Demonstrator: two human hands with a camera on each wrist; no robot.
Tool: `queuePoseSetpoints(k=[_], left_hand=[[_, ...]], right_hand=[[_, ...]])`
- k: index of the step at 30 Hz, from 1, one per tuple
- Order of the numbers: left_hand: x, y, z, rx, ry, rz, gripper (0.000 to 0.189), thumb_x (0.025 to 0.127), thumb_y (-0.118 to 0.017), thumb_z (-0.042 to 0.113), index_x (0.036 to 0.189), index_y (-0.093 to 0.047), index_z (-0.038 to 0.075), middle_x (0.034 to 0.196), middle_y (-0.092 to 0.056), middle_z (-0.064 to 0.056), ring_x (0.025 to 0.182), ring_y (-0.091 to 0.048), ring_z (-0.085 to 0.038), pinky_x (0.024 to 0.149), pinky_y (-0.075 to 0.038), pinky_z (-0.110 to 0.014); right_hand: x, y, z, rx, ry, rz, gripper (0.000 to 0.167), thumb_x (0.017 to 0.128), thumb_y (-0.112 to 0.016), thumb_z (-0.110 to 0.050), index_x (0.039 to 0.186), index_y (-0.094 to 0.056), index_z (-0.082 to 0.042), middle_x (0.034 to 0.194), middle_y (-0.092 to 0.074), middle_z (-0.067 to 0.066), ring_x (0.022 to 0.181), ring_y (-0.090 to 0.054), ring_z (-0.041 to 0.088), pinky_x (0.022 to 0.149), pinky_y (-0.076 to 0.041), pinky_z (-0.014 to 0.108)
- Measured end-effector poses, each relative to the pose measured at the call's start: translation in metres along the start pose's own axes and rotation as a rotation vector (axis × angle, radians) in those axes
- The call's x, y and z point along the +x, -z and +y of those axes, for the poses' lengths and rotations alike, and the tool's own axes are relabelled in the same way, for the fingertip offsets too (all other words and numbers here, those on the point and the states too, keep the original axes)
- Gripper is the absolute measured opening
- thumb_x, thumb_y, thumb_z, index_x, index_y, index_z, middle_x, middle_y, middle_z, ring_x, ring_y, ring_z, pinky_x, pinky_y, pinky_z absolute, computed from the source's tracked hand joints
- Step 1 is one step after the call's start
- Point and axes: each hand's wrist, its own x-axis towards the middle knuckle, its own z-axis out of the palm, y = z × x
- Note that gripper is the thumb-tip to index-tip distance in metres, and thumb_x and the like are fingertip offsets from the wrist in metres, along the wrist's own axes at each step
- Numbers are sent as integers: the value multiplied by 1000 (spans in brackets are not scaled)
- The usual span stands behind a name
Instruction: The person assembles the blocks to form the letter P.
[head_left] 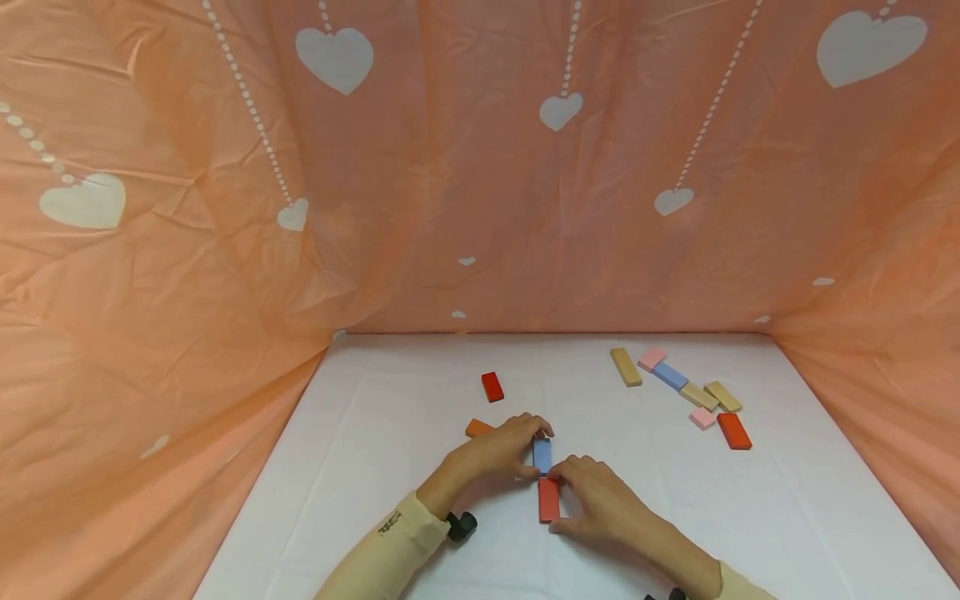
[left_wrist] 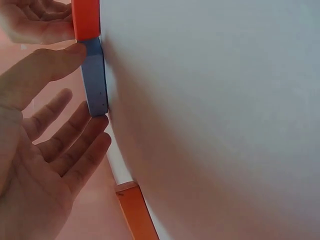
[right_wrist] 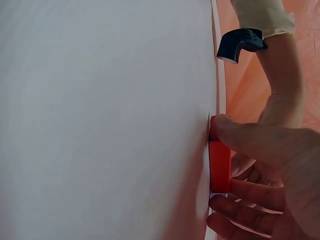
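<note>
A blue block [head_left: 542, 456] and a red block [head_left: 549, 500] lie end to end on the white cloth, the blue one farther from me. My left hand [head_left: 501, 450] holds the blue block lengthwise, thumb at its near end and fingertips at its far end, as the left wrist view shows. With thumb and forefinger at opposite ends, my right hand [head_left: 606, 502] pinches the red block, also seen in the right wrist view as a red block [right_wrist: 220, 167]. Just beyond my left hand is an orange block [head_left: 477, 428], partly hidden by it in the head view.
Another red block [head_left: 492, 387] lies farther back. At the back right are a tan block [head_left: 626, 367], a blue block [head_left: 670, 376], a pink block [head_left: 702, 417], a red block [head_left: 734, 431] and several others. An orange curtain [head_left: 480, 183] with white hearts surrounds the table.
</note>
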Motion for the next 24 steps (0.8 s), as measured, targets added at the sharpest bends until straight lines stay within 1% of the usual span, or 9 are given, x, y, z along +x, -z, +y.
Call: queuePoseSetpoints(k=[3,6,8,10,14,17,24], left_hand=[[0,-1,0,13,5,0,55,93,-86,15,140,-56,11,131,-62,-3,118,-57,-13,108,-48,-23],[-3,1,0,29,33,14,55,94,-85,19,141,-57,12,134,-62,-3,122,-58,-15,110,-49,-26],[-4,2,0,66,52,30,53,95,-84,23,140,-59,12,133,-63,-2,122,-58,-16,111,-48,-29],[-4,2,-1,121,72,45,49,95,-84,27,138,-63,13,130,-65,-1,120,-59,-16,110,-48,-30],[-5,1,-2,205,88,52,44,95,-85,31,133,-69,15,124,-67,2,116,-59,-15,109,-48,-30],[-5,0,-2,213,88,50,44,95,-85,32,132,-69,16,124,-68,3,116,-59,-15,109,-48,-30],[-4,-1,1,217,89,45,45,96,-84,33,135,-69,17,129,-68,3,120,-60,-16,111,-48,-30]], right_hand=[[0,0,0,-1,-2,-2,60,77,-97,-38,122,-68,-13,110,-67,-7,98,-57,11,87,-54,38],[-2,0,1,15,-8,3,61,76,-98,-39,122,-67,-13,110,-67,-8,98,-59,11,88,-55,38],[-3,2,1,35,-18,2,60,76,-98,-39,121,-67,-13,109,-68,-8,99,-60,11,90,-56,39],[-4,3,2,62,-29,-6,59,77,-98,-39,119,-67,-14,109,-68,-8,100,-61,11,92,-57,40],[-5,5,3,113,-51,-30,56,79,-97,-40,119,-68,-15,108,-68,-9,99,-61,10,93,-58,39],[-4,5,4,116,-48,-30,55,79,-97,-41,119,-68,-15,108,-68,-10,99,-61,10,92,-58,38],[-2,3,5,76,-39,-7,55,78,-97,-41,118,-68,-17,107,-68,-11,97,-61,8,89,-57,38]])
